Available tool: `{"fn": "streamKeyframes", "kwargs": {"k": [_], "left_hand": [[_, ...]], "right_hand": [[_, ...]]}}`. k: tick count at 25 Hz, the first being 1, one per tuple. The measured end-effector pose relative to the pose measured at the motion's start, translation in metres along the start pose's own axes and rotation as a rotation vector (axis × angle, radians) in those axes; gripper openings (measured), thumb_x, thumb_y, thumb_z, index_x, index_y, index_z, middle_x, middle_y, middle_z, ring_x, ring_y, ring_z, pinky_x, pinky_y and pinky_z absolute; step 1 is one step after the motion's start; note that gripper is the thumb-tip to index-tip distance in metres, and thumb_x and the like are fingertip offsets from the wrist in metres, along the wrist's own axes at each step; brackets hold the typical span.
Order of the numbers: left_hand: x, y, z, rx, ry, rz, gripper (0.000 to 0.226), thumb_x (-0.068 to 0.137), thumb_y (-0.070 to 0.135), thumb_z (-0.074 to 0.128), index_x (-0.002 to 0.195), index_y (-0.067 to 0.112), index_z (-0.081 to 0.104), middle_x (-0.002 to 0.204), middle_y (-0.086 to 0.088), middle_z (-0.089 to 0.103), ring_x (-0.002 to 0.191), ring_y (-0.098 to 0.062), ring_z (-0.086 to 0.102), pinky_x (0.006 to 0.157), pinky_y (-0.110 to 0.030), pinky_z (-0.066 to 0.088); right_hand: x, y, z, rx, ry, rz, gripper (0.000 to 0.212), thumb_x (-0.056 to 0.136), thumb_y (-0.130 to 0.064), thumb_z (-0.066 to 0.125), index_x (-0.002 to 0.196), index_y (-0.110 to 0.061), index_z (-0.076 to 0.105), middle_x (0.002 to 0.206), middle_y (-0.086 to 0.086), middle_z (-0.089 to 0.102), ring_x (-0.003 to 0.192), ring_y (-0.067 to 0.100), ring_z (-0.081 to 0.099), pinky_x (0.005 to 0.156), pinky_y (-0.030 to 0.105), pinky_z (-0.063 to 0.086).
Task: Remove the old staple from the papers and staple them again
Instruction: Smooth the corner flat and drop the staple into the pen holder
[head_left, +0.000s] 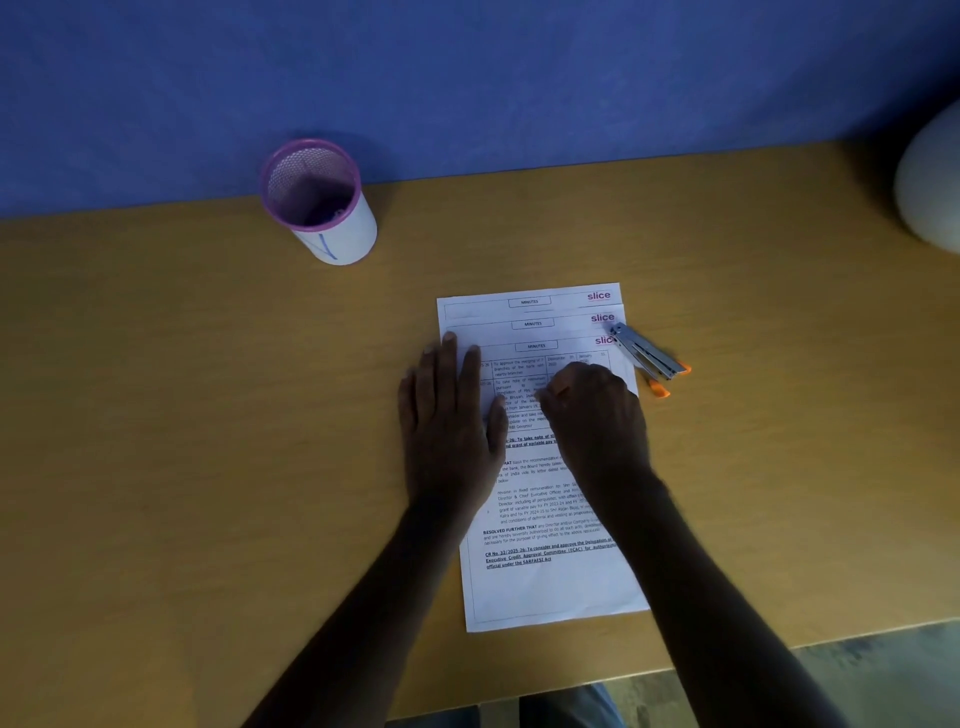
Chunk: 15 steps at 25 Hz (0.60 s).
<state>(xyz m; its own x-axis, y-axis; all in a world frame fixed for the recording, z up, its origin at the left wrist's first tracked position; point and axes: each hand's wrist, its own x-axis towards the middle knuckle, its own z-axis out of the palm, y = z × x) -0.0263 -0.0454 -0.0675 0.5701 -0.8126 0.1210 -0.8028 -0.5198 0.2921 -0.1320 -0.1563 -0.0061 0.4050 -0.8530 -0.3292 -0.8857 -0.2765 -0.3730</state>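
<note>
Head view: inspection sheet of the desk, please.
Surface: wooden desk, bare around the job.
Job's things: three papers fanned with their headers stepped; stapler lies open at their top right corner.
Clutter: mesh pen cup at back left; pale round object at right edge.
Hands: left hand flat on the papers; right hand curled on them, grip unclear.
Cables: nothing seen.
Surroundings: blue wall behind.

The desk (182, 415) is smooth matt wood-look laminate. The papers (550, 587) are white matt paper with print. At their 2 o'clock the stapler (645, 352) is shiny bare metal with orange plastic ends. The cup (318, 200), at 10 o'clock, has fine mesh inside.
</note>
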Motion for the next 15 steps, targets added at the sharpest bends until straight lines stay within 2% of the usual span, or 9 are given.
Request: {"fn": "streamKeyframes", "kwargs": {"k": [4, 8, 10, 13, 15], "left_hand": [[0.000, 0.000, 0.000, 0.000, -0.006, 0.002, 0.057, 0.106, 0.040, 0.047, 0.154, 0.010, 0.046, 0.166, -0.017, 0.036, 0.152, -0.039, 0.036, 0.126, -0.053, 0.023], [-0.001, 0.000, -0.001, -0.005, -0.018, 0.002, 0.057, 0.106, 0.040, 0.046, 0.155, 0.011, 0.044, 0.167, -0.017, 0.035, 0.153, -0.038, 0.035, 0.125, -0.054, 0.023], [-0.001, 0.000, -0.002, -0.020, -0.024, 0.002, 0.057, 0.105, 0.039, 0.048, 0.155, 0.011, 0.044, 0.167, -0.017, 0.035, 0.153, -0.037, 0.034, 0.125, -0.054, 0.024], [0.001, 0.000, -0.006, -0.076, -0.027, -0.018, 0.059, 0.103, 0.039, 0.051, 0.155, 0.011, 0.044, 0.167, -0.014, 0.037, 0.152, -0.034, 0.035, 0.125, -0.053, 0.025], [0.003, 0.000, -0.010, -0.179, -0.028, -0.060, 0.060, 0.103, 0.039, 0.050, 0.156, 0.012, 0.042, 0.166, -0.010, 0.039, 0.152, -0.030, 0.036, 0.125, -0.049, 0.026]], "right_hand": [[0.005, 0.003, -0.001, 0.098, -0.070, 0.041, 0.016, 0.096, -0.031, 0.068, 0.091, -0.016, 0.072, 0.093, 0.001, 0.076, 0.083, 0.018, 0.072, 0.075, 0.034, 0.059], [0.003, 0.006, -0.003, 0.132, -0.065, 0.021, 0.013, 0.092, -0.030, 0.071, 0.087, -0.018, 0.072, 0.086, -0.004, 0.073, 0.076, 0.014, 0.068, 0.057, 0.021, 0.041], [0.001, 0.005, -0.004, 0.121, -0.079, 0.009, 0.013, 0.091, -0.034, 0.070, 0.087, -0.022, 0.071, 0.087, -0.009, 0.073, 0.078, 0.013, 0.069, 0.059, 0.022, 0.046], [0.001, 0.001, -0.008, 0.183, -0.069, 0.019, 0.012, 0.089, -0.038, 0.073, 0.089, -0.025, 0.072, 0.090, -0.013, 0.076, 0.081, 0.009, 0.071, 0.071, 0.030, 0.057], [0.008, -0.009, -0.014, 0.326, -0.044, 0.001, 0.010, 0.088, -0.033, 0.077, 0.084, -0.026, 0.072, 0.085, -0.015, 0.075, 0.071, 0.003, 0.069, 0.066, 0.027, 0.056]]}}
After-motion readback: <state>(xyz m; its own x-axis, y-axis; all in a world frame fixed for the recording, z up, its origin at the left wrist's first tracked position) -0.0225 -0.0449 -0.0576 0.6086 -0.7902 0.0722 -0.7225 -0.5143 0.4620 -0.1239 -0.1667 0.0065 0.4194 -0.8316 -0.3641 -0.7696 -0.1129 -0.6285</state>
